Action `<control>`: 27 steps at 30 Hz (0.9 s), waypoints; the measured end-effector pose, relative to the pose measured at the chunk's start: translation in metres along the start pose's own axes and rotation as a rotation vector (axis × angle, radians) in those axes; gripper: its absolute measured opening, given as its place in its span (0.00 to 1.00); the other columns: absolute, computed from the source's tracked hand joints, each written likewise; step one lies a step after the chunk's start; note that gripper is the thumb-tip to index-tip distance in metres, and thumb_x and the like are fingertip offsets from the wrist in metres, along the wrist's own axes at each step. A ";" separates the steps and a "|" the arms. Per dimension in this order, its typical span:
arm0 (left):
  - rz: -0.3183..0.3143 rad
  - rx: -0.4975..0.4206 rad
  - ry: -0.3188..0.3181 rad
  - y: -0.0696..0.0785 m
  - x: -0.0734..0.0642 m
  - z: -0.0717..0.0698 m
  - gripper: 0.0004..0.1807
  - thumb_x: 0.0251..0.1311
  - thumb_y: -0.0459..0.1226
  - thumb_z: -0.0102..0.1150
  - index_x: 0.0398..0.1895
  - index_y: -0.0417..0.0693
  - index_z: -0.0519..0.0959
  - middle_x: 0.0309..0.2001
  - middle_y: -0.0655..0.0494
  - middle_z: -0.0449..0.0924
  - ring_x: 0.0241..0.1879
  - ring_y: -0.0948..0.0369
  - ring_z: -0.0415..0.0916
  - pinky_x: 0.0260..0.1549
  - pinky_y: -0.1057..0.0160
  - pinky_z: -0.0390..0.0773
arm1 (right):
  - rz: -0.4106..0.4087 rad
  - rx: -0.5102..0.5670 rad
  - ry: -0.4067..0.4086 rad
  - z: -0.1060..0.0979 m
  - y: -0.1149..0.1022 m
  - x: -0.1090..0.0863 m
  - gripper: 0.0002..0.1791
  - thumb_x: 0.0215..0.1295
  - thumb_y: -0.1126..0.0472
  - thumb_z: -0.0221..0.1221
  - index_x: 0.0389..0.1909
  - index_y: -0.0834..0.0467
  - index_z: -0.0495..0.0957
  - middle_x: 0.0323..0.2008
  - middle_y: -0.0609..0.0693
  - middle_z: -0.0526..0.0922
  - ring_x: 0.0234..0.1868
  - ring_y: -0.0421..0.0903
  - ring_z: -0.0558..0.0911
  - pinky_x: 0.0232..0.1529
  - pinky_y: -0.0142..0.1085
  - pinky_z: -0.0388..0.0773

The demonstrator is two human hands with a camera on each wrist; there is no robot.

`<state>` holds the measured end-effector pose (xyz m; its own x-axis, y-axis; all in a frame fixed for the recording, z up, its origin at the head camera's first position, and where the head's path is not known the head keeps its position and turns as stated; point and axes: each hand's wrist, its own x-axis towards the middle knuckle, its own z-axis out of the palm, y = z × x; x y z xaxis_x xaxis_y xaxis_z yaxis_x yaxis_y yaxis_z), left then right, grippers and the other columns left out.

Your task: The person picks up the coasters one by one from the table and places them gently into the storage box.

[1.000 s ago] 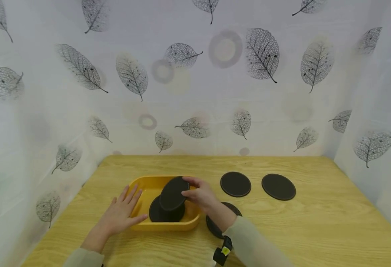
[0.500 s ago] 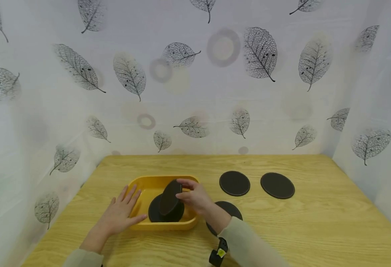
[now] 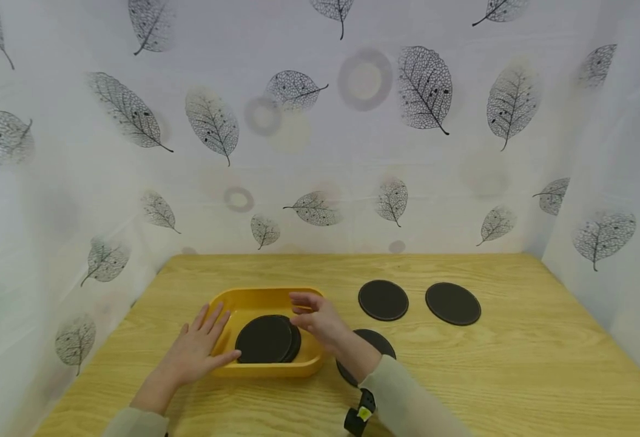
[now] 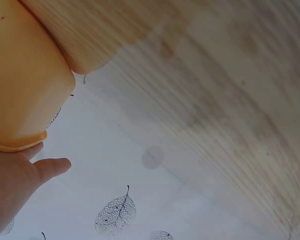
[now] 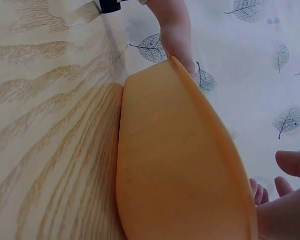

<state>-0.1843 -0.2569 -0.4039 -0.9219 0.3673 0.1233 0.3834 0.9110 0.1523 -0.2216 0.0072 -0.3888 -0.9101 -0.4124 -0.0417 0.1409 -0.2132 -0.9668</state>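
A shallow orange-yellow tray (image 3: 267, 370) stands on the wooden table, with several round black coasters (image 3: 265, 340) stacked a little unevenly inside it. My left hand (image 3: 199, 346) lies with fingers spread over the tray's left rim; the left wrist view shows its thumb (image 4: 52, 167) by the rim. Over the tray's right side hovers my right hand (image 3: 320, 318), its fingers loosely bent and nothing between them. In the right wrist view the right hand (image 5: 285, 205) appears at the rim, beyond the tray's outer wall (image 5: 175, 160).
To the right of the tray, one black coaster (image 3: 377, 343) lies partly hidden under my right forearm. Farther back are two more, a middle coaster (image 3: 383, 300) and a right-hand coaster (image 3: 453, 303). A leaf-patterned white curtain (image 3: 352, 152) surrounds the table (image 3: 516, 364).
The tilted coaster that my right hand was holding now lies flat on top of the stack in the tray. My right hand has let go of it; the left hand stays in place.
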 end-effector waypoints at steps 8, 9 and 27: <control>0.000 0.006 -0.007 -0.002 0.000 0.002 0.45 0.53 0.61 0.46 0.67 0.41 0.52 0.67 0.42 0.45 0.64 0.41 0.38 0.47 0.31 0.51 | -0.007 -0.082 -0.045 -0.009 -0.007 -0.011 0.24 0.59 0.71 0.51 0.58 0.68 0.63 0.53 0.58 0.67 0.54 0.55 0.66 0.53 0.44 0.64; 0.001 0.007 -0.006 -0.001 0.000 0.002 0.45 0.53 0.61 0.46 0.67 0.41 0.52 0.67 0.42 0.45 0.64 0.42 0.38 0.47 0.31 0.51 | -0.007 -0.085 -0.052 -0.010 -0.008 -0.012 0.24 0.60 0.70 0.51 0.58 0.68 0.63 0.53 0.58 0.66 0.54 0.54 0.66 0.53 0.44 0.64; 0.011 0.003 0.006 -0.004 0.001 0.003 0.46 0.53 0.62 0.46 0.66 0.39 0.53 0.67 0.42 0.45 0.64 0.42 0.37 0.46 0.31 0.50 | -0.043 -0.179 0.021 -0.052 -0.008 -0.031 0.26 0.57 0.66 0.56 0.56 0.72 0.65 0.54 0.65 0.66 0.52 0.58 0.69 0.50 0.42 0.68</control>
<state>-0.1875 -0.2597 -0.4075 -0.9174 0.3757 0.1312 0.3929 0.9076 0.1480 -0.2146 0.0679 -0.3932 -0.9219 -0.3873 -0.0028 0.0318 -0.0685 -0.9971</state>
